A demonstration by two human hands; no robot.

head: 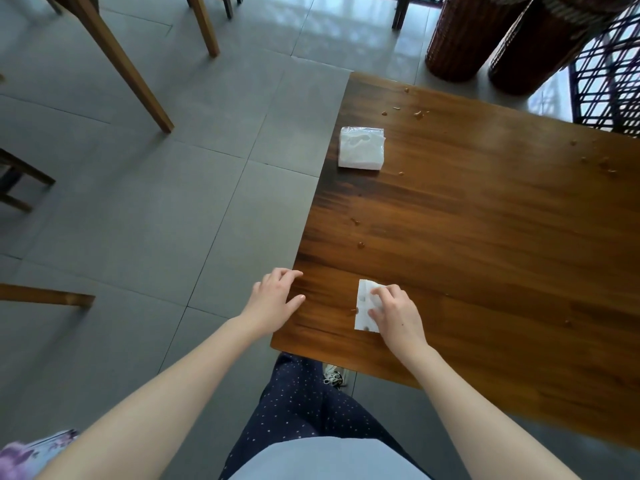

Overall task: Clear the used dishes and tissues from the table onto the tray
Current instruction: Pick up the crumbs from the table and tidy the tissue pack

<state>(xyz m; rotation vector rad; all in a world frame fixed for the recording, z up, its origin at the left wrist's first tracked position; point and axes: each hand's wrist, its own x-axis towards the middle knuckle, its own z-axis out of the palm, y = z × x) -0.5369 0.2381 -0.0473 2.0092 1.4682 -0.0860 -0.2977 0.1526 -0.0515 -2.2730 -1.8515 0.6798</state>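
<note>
Pale-blue shirt hem and navy dotted trousers at btm centre, nearest the lens; shoe w/ white laces just under the tabletop's near edge.

- Used tissue: white, flat, brown-spotted. Lies on the wooden tabletop near its front-left corner.
- Right hand: on the tissue, fingers curled, thumb and fingertips pinching the paper.
- Left hand: at the tabletop's left edge, well left of the tissue. Fingers loosely bent, tips touching the wood, holding nothing.
- Food bits: small brown scraps scattered over the tabletop, one touching the tissue's left edge.
- Tissue pack: white, clear wrap, further along the left edge, apart from the hands.
- Grey tiled floor, wooden chair legs top left.
- Two dark wicker cylinders past the far corner.
</note>
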